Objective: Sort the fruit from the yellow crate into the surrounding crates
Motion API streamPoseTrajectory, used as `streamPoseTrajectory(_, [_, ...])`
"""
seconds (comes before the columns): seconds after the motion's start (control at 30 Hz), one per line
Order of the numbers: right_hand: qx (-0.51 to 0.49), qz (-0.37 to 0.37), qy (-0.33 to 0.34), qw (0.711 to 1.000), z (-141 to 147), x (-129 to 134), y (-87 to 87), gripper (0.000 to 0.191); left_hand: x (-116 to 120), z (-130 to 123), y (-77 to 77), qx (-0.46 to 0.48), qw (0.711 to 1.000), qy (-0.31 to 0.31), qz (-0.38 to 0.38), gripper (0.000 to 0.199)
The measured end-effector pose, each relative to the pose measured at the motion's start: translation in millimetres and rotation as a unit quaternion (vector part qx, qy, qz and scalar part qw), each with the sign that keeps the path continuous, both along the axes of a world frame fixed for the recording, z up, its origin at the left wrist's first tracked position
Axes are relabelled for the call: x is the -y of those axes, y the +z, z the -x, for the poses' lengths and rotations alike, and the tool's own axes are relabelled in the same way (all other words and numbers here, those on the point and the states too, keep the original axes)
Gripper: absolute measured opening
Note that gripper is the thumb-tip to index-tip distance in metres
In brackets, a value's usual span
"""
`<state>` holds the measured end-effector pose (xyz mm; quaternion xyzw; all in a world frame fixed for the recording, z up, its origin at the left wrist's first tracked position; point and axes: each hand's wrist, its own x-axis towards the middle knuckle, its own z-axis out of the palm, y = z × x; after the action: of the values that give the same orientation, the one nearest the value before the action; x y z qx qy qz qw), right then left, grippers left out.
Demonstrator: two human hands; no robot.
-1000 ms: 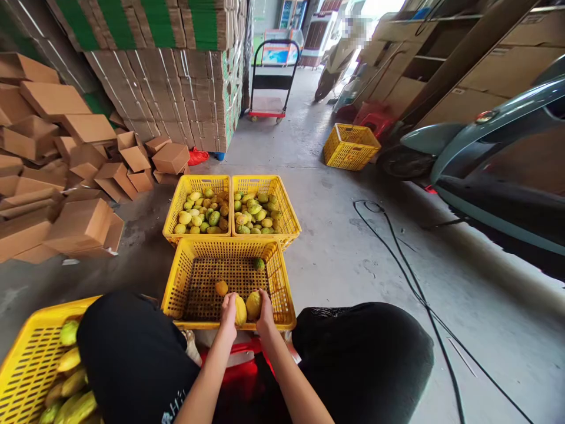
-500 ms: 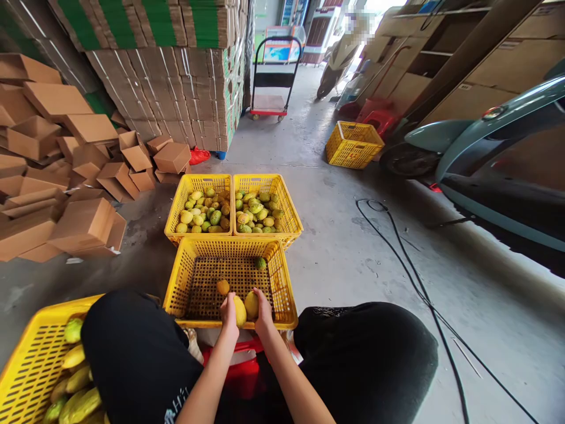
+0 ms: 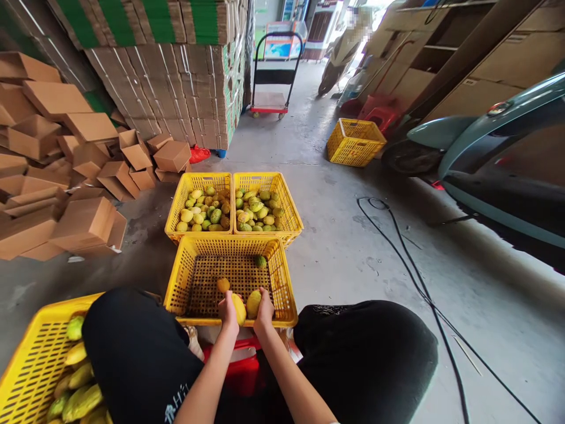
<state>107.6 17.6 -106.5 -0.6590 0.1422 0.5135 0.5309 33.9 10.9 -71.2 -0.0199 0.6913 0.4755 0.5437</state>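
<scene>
Above the near edge of a yellow plastic crate (image 3: 174,291), my left hand (image 3: 228,311) is closed around a yellow melon (image 3: 239,308). Beside it, my right hand (image 3: 265,310) grips a second yellow melon (image 3: 253,304). A small gap separates the two fruits. Inside this crate lie a small orange-yellow fruit (image 3: 223,285), just beyond my left hand, and a green striped fruit (image 3: 260,261) near the far right corner. Both palms face inward, and the fingers are partly hidden behind the melons.
Two yellow crates of yellow-green melons (image 3: 258,207) stand just beyond. A crate of long yellowish fruit (image 3: 82,377) is at my left knee. Cardboard boxes (image 3: 83,224) lie left; a black cable (image 3: 410,268) and a scooter (image 3: 468,141) are right. A hand truck (image 3: 270,109) stands farther back.
My hands have moved slightly apart, widening the gap between the two melons. Both melons stay in hand, and the crates have not moved.
</scene>
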Motion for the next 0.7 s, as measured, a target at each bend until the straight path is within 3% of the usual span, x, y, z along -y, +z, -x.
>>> streamPoseTrajectory(0.13, [0.013,-0.004,-0.012,1.0,-2,-3,1.3,0.023,-4,-1,15.4,0.04,0.999,0.009,0.005,0.058])
streamPoseTrajectory(0.3, [0.063,-0.026,0.01,0.998,-7,-4,-7.9,0.034,-5,0,18.7,0.089,0.996,0.029,0.009,0.042])
streamPoseTrajectory(0.5, [0.062,-0.04,0.042,0.996,-12,-5,-11.0,0.039,-5,2,15.4,0.11,0.993,0.029,0.019,0.043])
streamPoseTrajectory(0.7, [-0.006,-0.06,0.084,0.995,-10,-3,0.0,0.048,-2,3,-4.5,0.081,0.996,0.041,-0.009,0.043])
